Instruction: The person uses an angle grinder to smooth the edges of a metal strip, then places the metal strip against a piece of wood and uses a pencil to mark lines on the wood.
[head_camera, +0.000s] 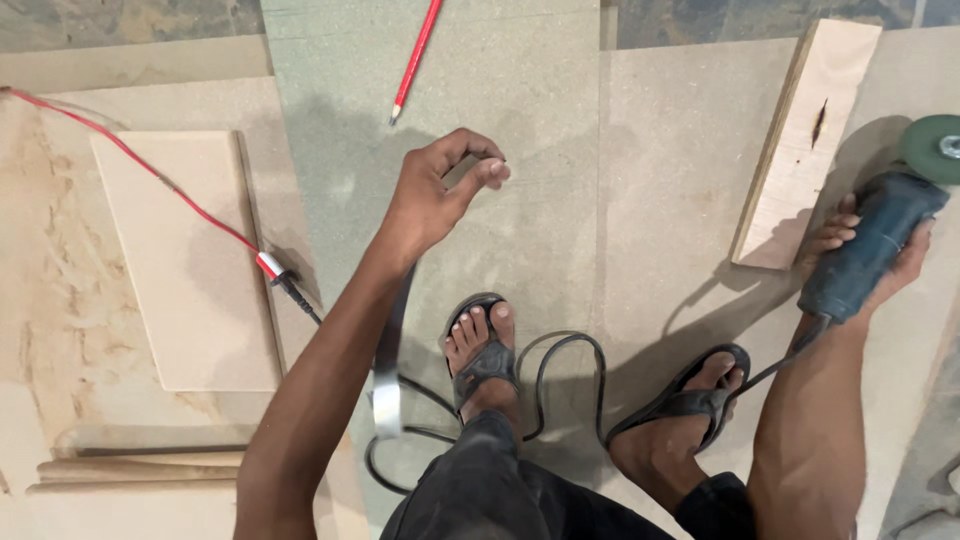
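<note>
My left hand (440, 195) hovers over the greenish board (520, 90), fingers curled against the thumb. A flat dark metal strip (388, 380) with a shiny end runs from its palm back under my forearm. My right hand (905, 270) grips the blue body of an angle grinder (870, 245) at the right edge. The grinder's green disc (935, 145) points away from me, next to a pale wooden plank (805, 140). Its black cable (570, 345) loops on the floor between my sandalled feet (482, 350).
A red pencil (415, 60) lies on the greenish board ahead. A pale rectangular board (190, 260) lies at the left, crossed by a red wire (150, 170) ending in a plug. Thin wood strips (140, 470) are stacked at the lower left.
</note>
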